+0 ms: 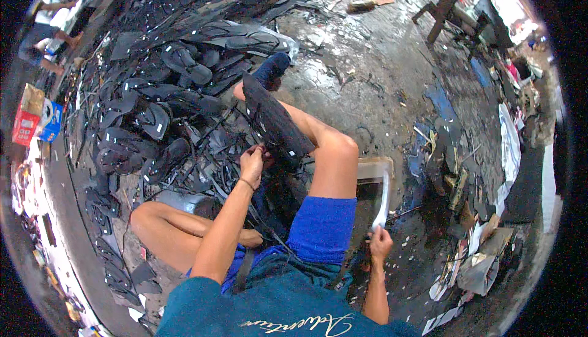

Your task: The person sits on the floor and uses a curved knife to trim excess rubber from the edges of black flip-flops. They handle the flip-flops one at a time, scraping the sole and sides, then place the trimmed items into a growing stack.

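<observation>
A long black sole-shaped piece (272,115), like a flip-flop, lies against my raised right shin. My left hand (251,164) is at its near end, fingers pinched together; whether they grip its edge or a strap there is hard to see. Out to the right, my right hand (380,244) is closed around the lower end of a long, pale, slightly curved tool (385,199), which points away from me and is blurred. Its exact kind does not show. The tool is apart from the sole.
Black flip-flops (184,64) lie heaped to the left, with dark strips (208,168) among them. A pale-edged box or frame (367,164) sits beside my right knee. A brush (361,6) lies far ahead. Scraps (456,190) litter the right side. Another person's arm (64,37) shows far left.
</observation>
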### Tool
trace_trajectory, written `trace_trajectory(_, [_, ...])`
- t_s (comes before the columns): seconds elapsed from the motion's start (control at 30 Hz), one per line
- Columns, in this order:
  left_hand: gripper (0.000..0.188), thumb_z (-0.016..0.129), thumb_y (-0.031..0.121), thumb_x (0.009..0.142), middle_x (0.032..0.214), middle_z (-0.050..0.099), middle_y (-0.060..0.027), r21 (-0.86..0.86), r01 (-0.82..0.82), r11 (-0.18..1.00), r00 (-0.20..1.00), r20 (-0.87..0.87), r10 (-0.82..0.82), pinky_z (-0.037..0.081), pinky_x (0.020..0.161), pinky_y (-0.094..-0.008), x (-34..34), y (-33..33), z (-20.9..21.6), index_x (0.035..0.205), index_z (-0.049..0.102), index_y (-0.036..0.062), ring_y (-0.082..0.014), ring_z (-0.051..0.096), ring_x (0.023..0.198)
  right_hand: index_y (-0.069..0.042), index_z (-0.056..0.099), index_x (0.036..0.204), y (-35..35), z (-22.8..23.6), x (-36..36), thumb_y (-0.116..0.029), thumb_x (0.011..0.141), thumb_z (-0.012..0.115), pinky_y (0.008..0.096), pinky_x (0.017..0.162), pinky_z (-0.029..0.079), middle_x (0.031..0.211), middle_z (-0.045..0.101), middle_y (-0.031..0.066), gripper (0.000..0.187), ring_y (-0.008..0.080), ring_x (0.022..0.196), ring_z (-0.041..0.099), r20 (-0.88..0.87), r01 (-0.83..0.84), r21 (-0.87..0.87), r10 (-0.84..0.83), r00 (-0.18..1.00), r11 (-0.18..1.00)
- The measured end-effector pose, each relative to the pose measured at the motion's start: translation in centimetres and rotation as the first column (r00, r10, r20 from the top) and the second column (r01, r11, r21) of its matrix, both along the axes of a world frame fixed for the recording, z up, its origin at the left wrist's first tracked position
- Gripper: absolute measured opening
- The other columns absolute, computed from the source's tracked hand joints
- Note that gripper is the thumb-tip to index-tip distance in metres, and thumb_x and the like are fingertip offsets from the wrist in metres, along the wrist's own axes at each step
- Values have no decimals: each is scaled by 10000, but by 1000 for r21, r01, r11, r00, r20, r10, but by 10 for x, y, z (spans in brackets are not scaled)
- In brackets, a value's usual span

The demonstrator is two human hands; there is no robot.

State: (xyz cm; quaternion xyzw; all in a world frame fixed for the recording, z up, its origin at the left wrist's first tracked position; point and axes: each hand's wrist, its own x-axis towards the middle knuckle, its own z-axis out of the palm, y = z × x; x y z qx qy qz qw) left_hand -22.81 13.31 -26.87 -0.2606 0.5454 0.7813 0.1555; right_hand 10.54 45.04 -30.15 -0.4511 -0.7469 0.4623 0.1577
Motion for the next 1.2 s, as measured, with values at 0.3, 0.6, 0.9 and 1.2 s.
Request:
trace_trajectory(0.3, [340,758,299,763,1055,573,-168,-690,-245,681,842,-500,-203,436,873,-401,-18,-4,42,783,609,-5,-306,550,985,-35,535,1303,19,19,-144,-155,917,571,404,853,449,1058,501,185,406,339,976,514,291,-359,696,212,933,622])
trace_trajectory(0.6, [736,823,353,701,1151,477,-196,-858,-283,428,946,-324,-26,419,936,-383,31,-47,-22,1201,472,-57,-309,482,1064,-78,543,1327,-66,60,-66,-67,857,595,362,810,457,969,483,150,472,292,922,518,107,-646,374,661,743,665])
trace_trajectory(0.9, [760,822,393,704,1098,570,-177,-345,8,939,999,45,8,410,929,-315,37,-28,0,1151,478,-116,-231,545,1026,-41,460,1343,-19,7,-104,-142,876,611,408,817,449,1050,494,189,501,338,935,521,339,-494,660,362,868,566])
trace_trajectory(1.2, [594,767,270,786,1081,612,-133,146,-42,988,991,131,23,526,829,-359,17,-50,13,1181,451,-43,-235,629,953,-52,509,1331,8,48,-142,-137,917,567,399,842,460,1079,481,190,427,328,967,522,278,-395,598,282,918,697])
